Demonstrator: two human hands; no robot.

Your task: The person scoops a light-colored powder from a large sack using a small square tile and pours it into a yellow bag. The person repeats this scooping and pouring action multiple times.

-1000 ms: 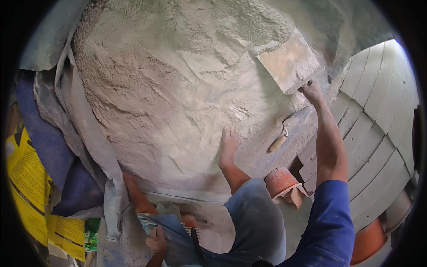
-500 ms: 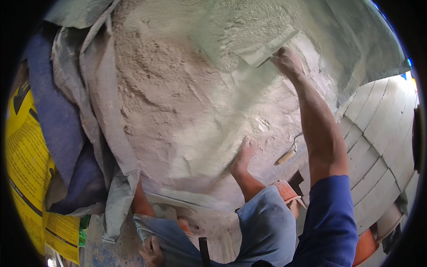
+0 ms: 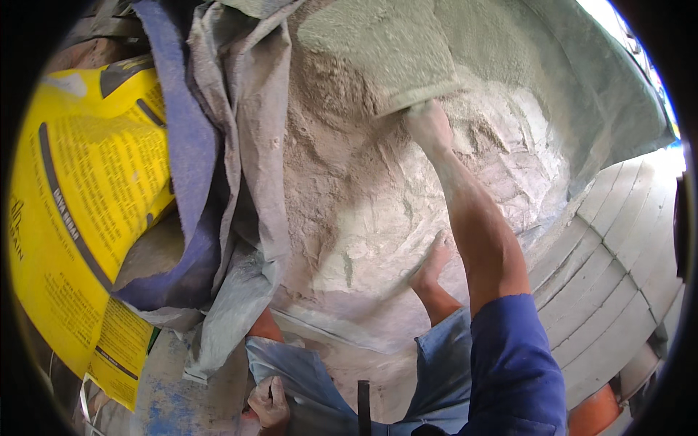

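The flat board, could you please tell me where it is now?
In the head view, the flat board is in the right hand, upper right of centre, beside pale powder.

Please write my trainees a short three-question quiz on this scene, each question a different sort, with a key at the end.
1. True or false: the right hand is empty.
2. What colour is the large printed sack at the picture's left?
3. The left hand is nearest: A) the orange container; B) the blue denim; C) the grey slabs.

Key: 1. False; it grips a flat tool. 2. Yellow. 3. B.
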